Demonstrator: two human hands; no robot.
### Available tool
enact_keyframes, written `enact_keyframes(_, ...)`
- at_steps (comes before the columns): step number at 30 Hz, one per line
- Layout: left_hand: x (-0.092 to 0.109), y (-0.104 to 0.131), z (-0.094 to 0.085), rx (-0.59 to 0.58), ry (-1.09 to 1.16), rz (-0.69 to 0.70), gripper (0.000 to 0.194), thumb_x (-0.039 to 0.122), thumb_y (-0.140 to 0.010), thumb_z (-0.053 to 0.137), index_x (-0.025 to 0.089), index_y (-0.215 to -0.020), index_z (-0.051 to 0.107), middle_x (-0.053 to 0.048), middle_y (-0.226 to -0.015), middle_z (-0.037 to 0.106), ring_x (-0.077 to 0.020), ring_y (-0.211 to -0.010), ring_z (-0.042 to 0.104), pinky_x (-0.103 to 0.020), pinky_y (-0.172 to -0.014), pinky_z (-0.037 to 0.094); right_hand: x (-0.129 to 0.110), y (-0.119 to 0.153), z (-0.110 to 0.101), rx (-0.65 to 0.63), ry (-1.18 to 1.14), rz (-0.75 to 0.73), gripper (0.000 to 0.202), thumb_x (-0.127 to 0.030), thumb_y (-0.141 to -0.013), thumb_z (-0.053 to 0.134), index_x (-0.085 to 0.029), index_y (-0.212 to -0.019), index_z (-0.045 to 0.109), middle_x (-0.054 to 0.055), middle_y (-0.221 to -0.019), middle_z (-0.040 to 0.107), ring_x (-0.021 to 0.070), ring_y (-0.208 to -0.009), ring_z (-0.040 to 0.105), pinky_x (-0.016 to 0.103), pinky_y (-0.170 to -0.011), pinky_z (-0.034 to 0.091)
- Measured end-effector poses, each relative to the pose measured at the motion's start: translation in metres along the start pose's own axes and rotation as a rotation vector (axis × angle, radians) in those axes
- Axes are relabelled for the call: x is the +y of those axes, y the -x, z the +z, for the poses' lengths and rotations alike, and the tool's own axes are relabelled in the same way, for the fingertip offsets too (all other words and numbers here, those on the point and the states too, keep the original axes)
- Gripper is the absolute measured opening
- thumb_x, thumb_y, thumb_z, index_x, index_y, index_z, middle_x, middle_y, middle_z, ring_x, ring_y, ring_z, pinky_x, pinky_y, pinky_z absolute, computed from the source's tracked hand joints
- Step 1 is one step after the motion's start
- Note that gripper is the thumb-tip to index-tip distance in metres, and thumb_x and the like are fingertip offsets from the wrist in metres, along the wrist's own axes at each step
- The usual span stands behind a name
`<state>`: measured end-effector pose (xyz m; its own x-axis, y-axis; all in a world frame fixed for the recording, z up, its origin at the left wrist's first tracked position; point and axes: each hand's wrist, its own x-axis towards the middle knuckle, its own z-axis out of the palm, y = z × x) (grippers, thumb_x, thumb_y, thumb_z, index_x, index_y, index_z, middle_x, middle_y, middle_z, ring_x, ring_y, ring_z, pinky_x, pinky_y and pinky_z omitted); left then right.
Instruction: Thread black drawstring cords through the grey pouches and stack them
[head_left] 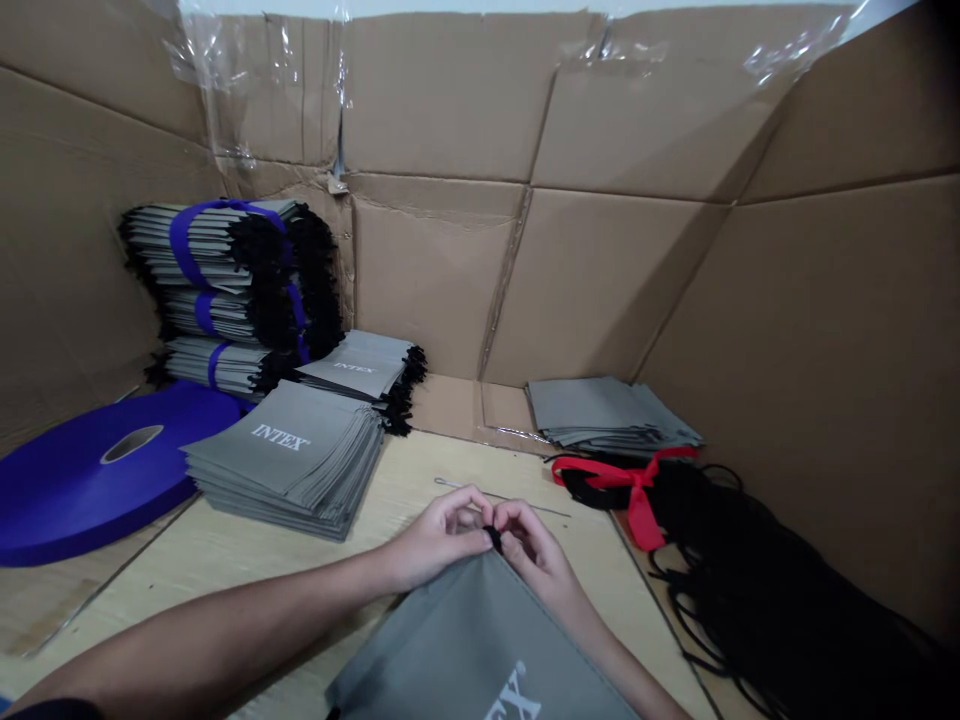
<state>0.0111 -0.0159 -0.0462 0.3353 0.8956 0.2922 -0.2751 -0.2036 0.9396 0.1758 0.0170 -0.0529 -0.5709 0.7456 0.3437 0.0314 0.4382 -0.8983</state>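
Note:
A grey fabric bag (480,640) with white lettering lies at the bottom centre, one corner pointing up between both hands. At that corner is a small black cord piece (493,538). My left hand (442,535) pinches the cord from the left, thumb and index finger pressed together. From the right, my right hand (536,550) closes its fingertips on the same cord, touching the bag's corner. A thin metal rod (502,496) with a looped end lies on the table just beyond the hands.
Stacked grey bags (285,450) sit left of centre, near purple-strapped bundles (225,290) and a purple strap roll (97,470). More grey pieces (607,412) lie back right, beside black cords (787,590) with a red tie (641,510). Cardboard walls (435,270) surround the table (405,470).

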Motion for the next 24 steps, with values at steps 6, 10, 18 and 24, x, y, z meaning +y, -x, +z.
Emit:
enact_keyframes(6,0.0,0.004,0.006,-0.006,-0.16,0.056,0.013,0.027,-0.085,0.056,0.017,-0.091,0.05,-0.001,-0.086,0.051,-0.0122,-0.083,0.049,-0.021,-0.074,0.036,0.001,-0.003,0.0,0.004,0.133,-0.065,0.04,-0.061,-0.085,0.038,-0.022,-0.078,0.043,-0.001,-0.072,0.043,0.0153,-0.066,0.043,0.026,-0.059,0.037)
enact_keyframes(10,0.0,0.007,0.007,-0.01,-0.317,0.056,0.012,0.026,-0.086,0.051,0.017,-0.096,0.051,-0.002,-0.092,0.054,-0.0131,-0.083,0.051,-0.021,-0.072,0.037,0.005,-0.002,0.001,0.023,0.173,-0.019,0.042,-0.063,-0.085,0.035,-0.022,-0.076,0.042,0.0,-0.072,0.044,0.016,-0.068,0.044,0.027,-0.061,0.037)
enact_keyframes(18,0.004,0.009,0.004,-0.039,-0.644,0.14,0.014,0.019,-0.086,0.048,0.018,-0.098,0.055,-0.003,-0.091,0.06,-0.0139,-0.081,0.053,-0.022,-0.073,0.039,0.004,-0.003,0.003,0.04,-0.028,0.091,0.038,-0.059,-0.083,0.044,-0.022,-0.08,0.046,-0.002,-0.071,0.045,0.0137,-0.065,0.046,0.024,-0.059,0.037)
enact_keyframes(24,0.0,0.008,0.001,0.067,-0.503,0.088,0.011,0.026,-0.086,0.05,0.016,-0.092,0.051,0.0,-0.08,0.052,-0.0113,-0.071,0.047,-0.02,-0.061,0.035,-0.005,-0.004,-0.005,0.06,0.075,0.003,0.029,-0.048,-0.083,0.053,-0.02,-0.081,0.059,0.003,-0.079,0.059,0.0167,-0.074,0.055,0.027,-0.065,0.043)
